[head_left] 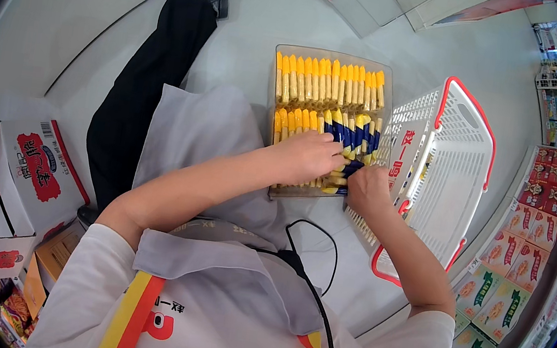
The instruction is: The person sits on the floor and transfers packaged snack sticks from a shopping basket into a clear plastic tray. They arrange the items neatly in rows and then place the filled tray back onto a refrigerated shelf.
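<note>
A shallow clear tray (385,69) on the floor holds rows of slim snack sticks in clear wrappers with yellow tops (319,75). In its near right part, several sticks in yellow-and-blue wrappers (347,135) lie among them. My left hand (305,158) reaches over the near row, its fingers bent down onto the yellow-and-blue sticks; the fingertips are partly hidden. At the tray's right edge my right hand (369,189) is closed, its fingers pinching the end of a yellow-and-blue stick (352,167). The two hands are close together but apart.
Right of the tray, a white plastic basket (451,190) with red rim and handles lies tilted. Clear panels (357,1) with a price tag are on the floor ahead. Cartons (39,174) stand at left, stocked shelves (517,255) at right. A black cable (333,251) hangs nearby.
</note>
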{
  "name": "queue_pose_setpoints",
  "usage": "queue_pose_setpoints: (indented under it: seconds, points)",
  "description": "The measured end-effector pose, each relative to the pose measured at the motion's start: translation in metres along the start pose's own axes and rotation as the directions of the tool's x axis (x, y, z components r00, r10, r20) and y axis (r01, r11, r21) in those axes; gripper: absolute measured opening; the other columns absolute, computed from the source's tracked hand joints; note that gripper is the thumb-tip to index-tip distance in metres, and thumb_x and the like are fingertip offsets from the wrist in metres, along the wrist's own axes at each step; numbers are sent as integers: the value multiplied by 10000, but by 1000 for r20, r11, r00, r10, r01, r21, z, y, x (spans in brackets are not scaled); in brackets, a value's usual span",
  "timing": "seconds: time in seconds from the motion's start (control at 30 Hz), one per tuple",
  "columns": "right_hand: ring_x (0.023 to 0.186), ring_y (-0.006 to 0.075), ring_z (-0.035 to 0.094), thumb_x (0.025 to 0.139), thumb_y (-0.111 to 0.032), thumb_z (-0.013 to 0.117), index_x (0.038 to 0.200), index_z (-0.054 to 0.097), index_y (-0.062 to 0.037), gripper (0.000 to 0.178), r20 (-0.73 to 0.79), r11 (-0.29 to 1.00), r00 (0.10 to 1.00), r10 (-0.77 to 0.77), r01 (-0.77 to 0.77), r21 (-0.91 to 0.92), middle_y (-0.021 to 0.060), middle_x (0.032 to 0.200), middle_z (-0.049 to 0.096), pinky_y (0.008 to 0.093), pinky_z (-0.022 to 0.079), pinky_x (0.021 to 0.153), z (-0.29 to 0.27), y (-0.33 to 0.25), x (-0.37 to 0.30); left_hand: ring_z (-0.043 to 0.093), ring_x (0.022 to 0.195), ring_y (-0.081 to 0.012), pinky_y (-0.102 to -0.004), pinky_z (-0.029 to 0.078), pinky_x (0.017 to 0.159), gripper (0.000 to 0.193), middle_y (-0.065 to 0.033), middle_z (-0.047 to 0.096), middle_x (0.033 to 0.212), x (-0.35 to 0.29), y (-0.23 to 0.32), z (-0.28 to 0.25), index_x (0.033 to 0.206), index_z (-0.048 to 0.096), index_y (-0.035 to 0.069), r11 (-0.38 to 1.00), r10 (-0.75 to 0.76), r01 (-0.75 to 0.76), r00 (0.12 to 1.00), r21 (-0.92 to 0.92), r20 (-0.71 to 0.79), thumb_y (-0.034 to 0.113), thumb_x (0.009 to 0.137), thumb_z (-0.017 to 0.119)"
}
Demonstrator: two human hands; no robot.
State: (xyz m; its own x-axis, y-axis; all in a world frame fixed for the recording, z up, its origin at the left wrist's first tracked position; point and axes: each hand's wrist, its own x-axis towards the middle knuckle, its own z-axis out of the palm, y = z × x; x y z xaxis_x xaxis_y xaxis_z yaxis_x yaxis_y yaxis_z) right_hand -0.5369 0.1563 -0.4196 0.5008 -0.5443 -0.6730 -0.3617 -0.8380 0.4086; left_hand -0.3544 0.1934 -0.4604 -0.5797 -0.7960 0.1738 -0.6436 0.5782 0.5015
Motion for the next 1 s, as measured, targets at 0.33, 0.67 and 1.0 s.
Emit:
queue_pose_setpoints:
  seconds: [0.33,0.67,1.0]
  points:
    - [721,189,634,827,-189,575,918,668,-130,143,-45,994,994,104,-102,47,8,813,651,391,462,601,19,4,-19,508,850,-121,-282,388,714,156,39,534,837,-25,33,38,895,635,101,952,159,-108,974,285,-163,179,777,569]
    - [758,198,644,819,-152,571,865,685,-119,128,190,991,977,99,-79,-110,24,811,664,385,421,591,15,-3,-1,501,1073,-212,-400,416,904,210,-62,553,1101,-30,45,44,880,702,70,883,285,-223,954,412,-95,185,771,565]
    - [789,273,674,840,-113,576,840,691,-73,122,-4,934,995,105,-97,345,112,811,683,399,516,637,16,11,-12,584,925,-254,-356,488,809,230,-105,585,957,-15,4,-1,998,606,8,994,78,-91,983,-68,-165,100,799,537]
